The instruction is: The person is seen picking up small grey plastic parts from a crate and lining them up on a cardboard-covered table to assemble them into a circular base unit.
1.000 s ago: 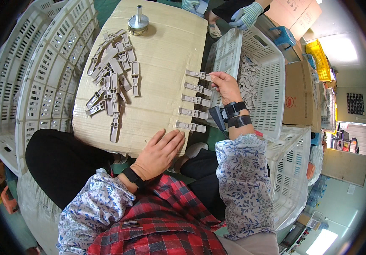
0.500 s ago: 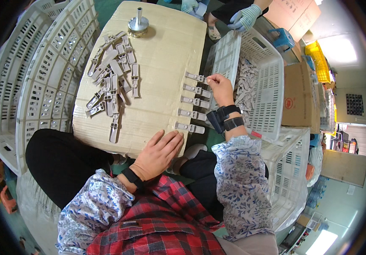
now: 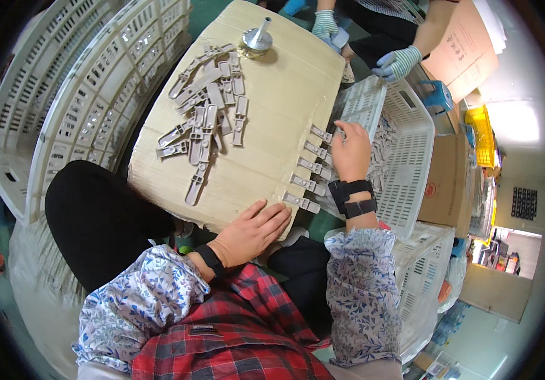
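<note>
My left hand (image 3: 253, 231) lies flat near the front edge of the cardboard-topped surface (image 3: 278, 82), fingers spread, holding nothing. My right hand (image 3: 352, 152) hovers at the right edge with loosely bent fingers, thumb and forefinger apart, beside the outer end of the farthest grey plastic clip (image 3: 320, 133). Whether it touches that clip I cannot tell. Several such clips stand in a row along this edge, their outer ends overhanging it; the nearest clip (image 3: 301, 202) is by my left fingertips. A loose pile of similar grey clips (image 3: 206, 120) covers the left part of the cardboard.
A round metal piece with an upright stem (image 3: 258, 39) stands at the far end. White plastic crates (image 3: 95, 107) lean on the left. Another white crate (image 3: 405, 171) with many grey parts sits to the right. Across from me, a person's striped gloved hand (image 3: 398, 63) rests near that crate.
My right thumb and forefinger, pinched at the farthest clip's end before, are now apart and slightly beyond it. My left hand stays flat. The whole view has turned.
</note>
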{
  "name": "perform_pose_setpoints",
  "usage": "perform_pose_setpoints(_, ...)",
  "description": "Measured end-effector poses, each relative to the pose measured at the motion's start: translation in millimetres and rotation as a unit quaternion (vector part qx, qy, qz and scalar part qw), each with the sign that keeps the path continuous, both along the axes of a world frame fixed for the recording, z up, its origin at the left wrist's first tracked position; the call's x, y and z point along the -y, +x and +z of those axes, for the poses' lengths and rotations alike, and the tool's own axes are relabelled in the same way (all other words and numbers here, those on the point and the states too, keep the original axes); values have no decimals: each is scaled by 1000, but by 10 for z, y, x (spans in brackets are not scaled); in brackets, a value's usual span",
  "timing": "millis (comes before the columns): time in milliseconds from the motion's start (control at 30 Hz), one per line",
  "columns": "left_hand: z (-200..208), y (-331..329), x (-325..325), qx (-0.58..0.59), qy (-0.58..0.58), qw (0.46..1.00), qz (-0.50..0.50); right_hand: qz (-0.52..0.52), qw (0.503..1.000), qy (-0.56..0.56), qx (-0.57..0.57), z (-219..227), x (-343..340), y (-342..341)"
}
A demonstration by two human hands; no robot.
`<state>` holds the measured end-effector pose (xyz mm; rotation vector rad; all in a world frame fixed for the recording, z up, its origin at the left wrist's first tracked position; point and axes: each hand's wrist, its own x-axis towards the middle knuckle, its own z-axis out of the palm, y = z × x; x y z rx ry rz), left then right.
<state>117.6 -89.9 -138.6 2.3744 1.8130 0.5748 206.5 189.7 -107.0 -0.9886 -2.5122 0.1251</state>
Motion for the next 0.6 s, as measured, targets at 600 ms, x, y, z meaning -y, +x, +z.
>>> perform_pose_setpoints(600, -14, -9, 4, 1, -7, 1000, 8, 239, 970, -49, -13, 435, 169, -764)
